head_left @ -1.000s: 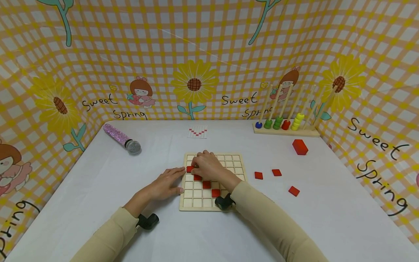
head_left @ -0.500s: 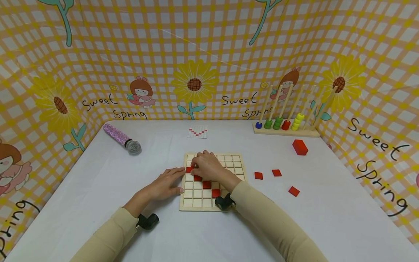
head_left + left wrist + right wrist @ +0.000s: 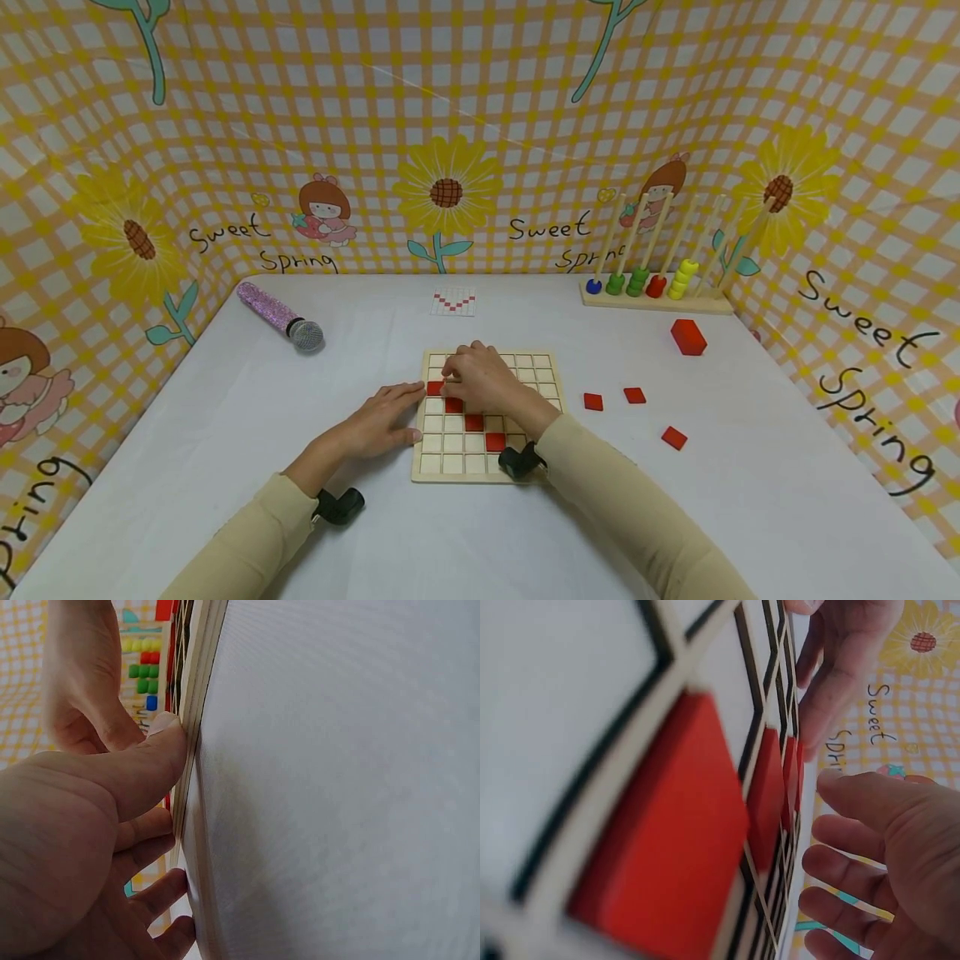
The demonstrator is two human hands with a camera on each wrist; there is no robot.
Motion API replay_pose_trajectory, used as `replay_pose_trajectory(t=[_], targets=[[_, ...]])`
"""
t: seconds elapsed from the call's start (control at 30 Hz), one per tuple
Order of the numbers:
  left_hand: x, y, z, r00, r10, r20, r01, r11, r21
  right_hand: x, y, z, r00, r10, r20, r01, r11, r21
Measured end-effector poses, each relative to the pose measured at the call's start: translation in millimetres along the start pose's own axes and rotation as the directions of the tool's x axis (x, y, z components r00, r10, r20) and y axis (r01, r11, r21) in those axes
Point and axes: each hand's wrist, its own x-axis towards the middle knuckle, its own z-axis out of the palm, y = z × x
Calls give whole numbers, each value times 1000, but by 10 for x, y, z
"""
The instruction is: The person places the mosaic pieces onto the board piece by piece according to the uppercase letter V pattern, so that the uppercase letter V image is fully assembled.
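Observation:
A wooden grid board (image 3: 487, 478) lies on the white table, with several red square tiles set in its cells on a diagonal. The corner tile (image 3: 435, 388) is at the upper left and another tile (image 3: 495, 442) sits lower right. My left hand (image 3: 375, 425) rests along the board's left edge, thumb and fingertips touching the rim. Above the board's upper left is my right hand (image 3: 480, 379), covering some cells. In the right wrist view its fingers (image 3: 847, 870) are loosely bent with nothing between them, and a large red tile (image 3: 667, 840) fills the foreground.
Three loose red tiles lie right of the board, one nearest the front (image 3: 674, 437). A red block (image 3: 687, 337) and a bead abacus (image 3: 656, 304) stand farther back. A pattern card (image 3: 452, 302) lies behind the board; a glittery microphone (image 3: 279, 317) lies at left.
My right hand has shifted slightly right and away from the upper-left tile, which shows a little more. The left hand has kept its place.

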Motion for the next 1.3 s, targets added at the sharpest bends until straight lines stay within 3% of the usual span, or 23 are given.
replay_pose_trajectory(t=[0.3,0.9,1.3], targets=[[1,-3,-15,1000,10,-5,-10,1000,-4,-124,73,-171,998,18,-52,-16,999,38],[-4,-8,-4,1000,24,-12,-24,1000,0,-489,277,-309,986,13,-167,-11,1000,11],[-7,13,-9,1000,17,-11,-17,1000,4,-755,497,-350,981,68,-180,-63,997,34]])
